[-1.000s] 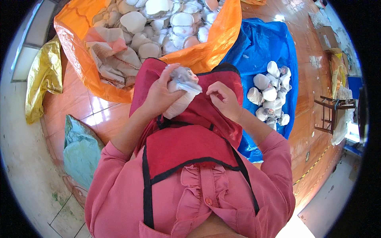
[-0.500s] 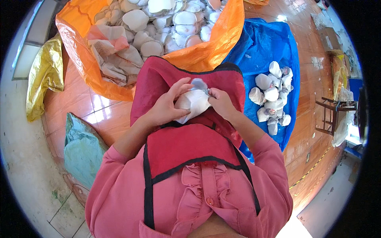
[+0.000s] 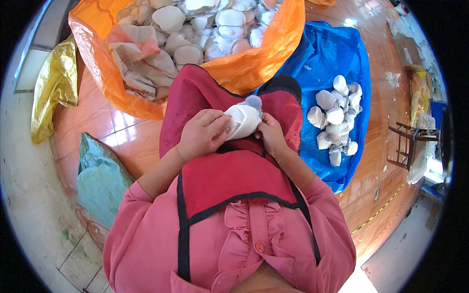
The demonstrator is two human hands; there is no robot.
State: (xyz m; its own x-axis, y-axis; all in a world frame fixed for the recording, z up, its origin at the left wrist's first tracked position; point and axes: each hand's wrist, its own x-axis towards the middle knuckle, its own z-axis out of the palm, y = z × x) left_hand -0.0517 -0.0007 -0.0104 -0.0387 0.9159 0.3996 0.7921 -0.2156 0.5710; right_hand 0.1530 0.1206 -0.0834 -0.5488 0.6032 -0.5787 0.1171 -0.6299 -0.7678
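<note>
A white cloth-like bundle (image 3: 243, 123) with a grey, puffed-out end lies across my lap, over the dark red apron (image 3: 227, 183). My left hand (image 3: 205, 133) wraps round its left side, fingers bent over the top. My right hand (image 3: 271, 134) pinches at the right side, just below the grey end; whether it grips cloth or a tie there is too small to make out. On the blue sheet (image 3: 312, 63) to the right lies a pile of similar white bundles (image 3: 334, 116) with greyish ends.
Ahead of my knees stands a large orange sack (image 3: 273, 46), open and full of flat, rounded white pieces (image 3: 168, 22). A yellow sack (image 3: 53, 88) and a pale green sack (image 3: 100, 178) lie at the left. A wooden stool (image 3: 408, 144) stands far right on the tiled floor.
My left hand has turned from an open-thumbed grip to folding its fingers over the bundle. The bundle has tipped slightly, its grey end shifting right. My right hand has lowered slightly.
</note>
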